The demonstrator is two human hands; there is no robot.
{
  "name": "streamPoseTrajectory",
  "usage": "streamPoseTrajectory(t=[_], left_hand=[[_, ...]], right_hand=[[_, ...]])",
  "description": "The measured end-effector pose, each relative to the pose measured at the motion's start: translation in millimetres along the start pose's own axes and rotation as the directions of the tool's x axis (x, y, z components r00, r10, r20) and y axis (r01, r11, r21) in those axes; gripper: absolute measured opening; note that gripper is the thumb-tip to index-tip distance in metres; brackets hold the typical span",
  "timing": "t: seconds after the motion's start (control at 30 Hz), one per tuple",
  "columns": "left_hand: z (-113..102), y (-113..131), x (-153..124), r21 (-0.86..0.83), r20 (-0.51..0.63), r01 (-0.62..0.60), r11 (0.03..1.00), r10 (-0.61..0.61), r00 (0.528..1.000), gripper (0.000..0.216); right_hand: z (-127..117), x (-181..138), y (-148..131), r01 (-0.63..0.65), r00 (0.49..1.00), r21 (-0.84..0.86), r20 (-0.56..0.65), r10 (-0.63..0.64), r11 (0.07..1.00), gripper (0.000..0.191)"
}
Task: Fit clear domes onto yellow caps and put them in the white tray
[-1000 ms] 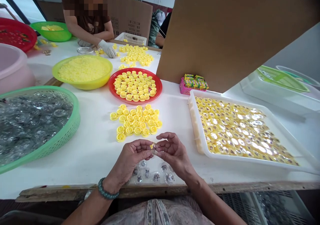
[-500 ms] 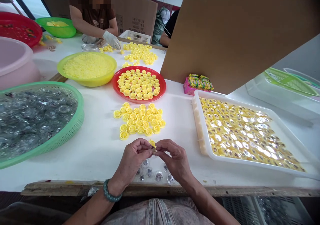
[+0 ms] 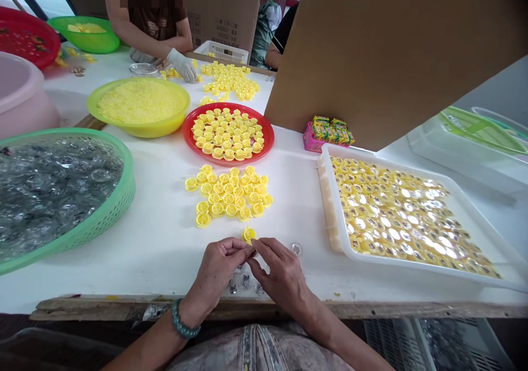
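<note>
My left hand [image 3: 220, 264] and my right hand [image 3: 280, 272] rest near the table's front edge, fingers closed. Their fingertips meet in a pinch on the near edge of a single yellow cap [image 3: 248, 233]. A few small clear lids [image 3: 243, 283] lie on the table under and between my hands. One more clear lid [image 3: 296, 248] lies just right of my right hand. Beyond the single cap is a loose group of yellow caps [image 3: 229, 195]. My left wrist wears a green bead bracelet.
A green basket [image 3: 119, 200] of clear lids stands at the left. Behind are a yellow bowl [image 3: 140, 132], a red plate [image 3: 268, 140] of caps and a pink tub [image 3: 20, 101]. A white tray [image 3: 330, 211] of lidded caps and a cardboard sheet [image 3: 371, 57] stand at the right. A co-worker's gloved hand [image 3: 183, 66] works at the far end.
My hands have dropped from just above the table down onto it, over the clear lids. The yellow cap, held up between the fingertips before, is now low at the tabletop.
</note>
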State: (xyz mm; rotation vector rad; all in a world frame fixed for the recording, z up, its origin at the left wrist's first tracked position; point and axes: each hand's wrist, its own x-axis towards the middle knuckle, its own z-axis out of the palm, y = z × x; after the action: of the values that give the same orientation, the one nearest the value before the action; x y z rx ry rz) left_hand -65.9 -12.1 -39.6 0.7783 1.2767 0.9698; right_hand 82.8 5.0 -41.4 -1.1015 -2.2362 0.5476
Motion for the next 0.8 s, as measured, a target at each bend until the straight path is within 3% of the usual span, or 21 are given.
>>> streamPoseTrajectory(t=[0.1, 0.17, 0.27, 0.33, 0.43, 0.63, 0.8], left_hand=[[-9, 5, 3, 0.263, 0.004, -0.092, 0.96, 0.095, 0.995, 0.022], [-17, 11, 10, 0.509, 0.022, -0.209, 0.835, 0.23, 0.973, 0.024], [-25, 21, 26, 0.712, 0.243, -0.441, 0.546, 0.397, 0.885, 0.04], [-25, 24, 36, 0.72, 0.371, -0.531, 0.447, 0.4, 0.838, 0.043], [-19, 22, 45, 0.725, 0.397, -0.53, 0.44, 0.363, 0.843, 0.033], [-7, 8, 49, 0.728, 0.304, -0.464, 0.504, 0.369, 0.878, 0.02], [-7, 2, 52, 0.692, 0.229, -0.41, 0.594, 0.358, 0.905, 0.015]], right_hand=[[-5, -3, 7, -0.078, 0.997, 0.036, -0.005, 0.078, 0.996, 0.032], [-11, -2, 14, -0.164, 0.986, 0.051, -0.019, 0.165, 0.985, 0.029], [-19, 3, 24, -0.247, 0.969, 0.061, -0.008, 0.248, 0.967, 0.024], [-21, 8, 31, -0.247, 0.969, 0.07, 0.035, 0.245, 0.967, 0.023], [-20, 16, 39, -0.205, 0.972, 0.063, 0.132, 0.195, 0.977, 0.027], [-21, 28, 47, -0.099, 0.958, 0.002, 0.27, 0.095, 0.995, 0.028], [-25, 38, 44, -0.01, 0.949, -0.021, 0.315, 0.017, 1.0, 0.018]])
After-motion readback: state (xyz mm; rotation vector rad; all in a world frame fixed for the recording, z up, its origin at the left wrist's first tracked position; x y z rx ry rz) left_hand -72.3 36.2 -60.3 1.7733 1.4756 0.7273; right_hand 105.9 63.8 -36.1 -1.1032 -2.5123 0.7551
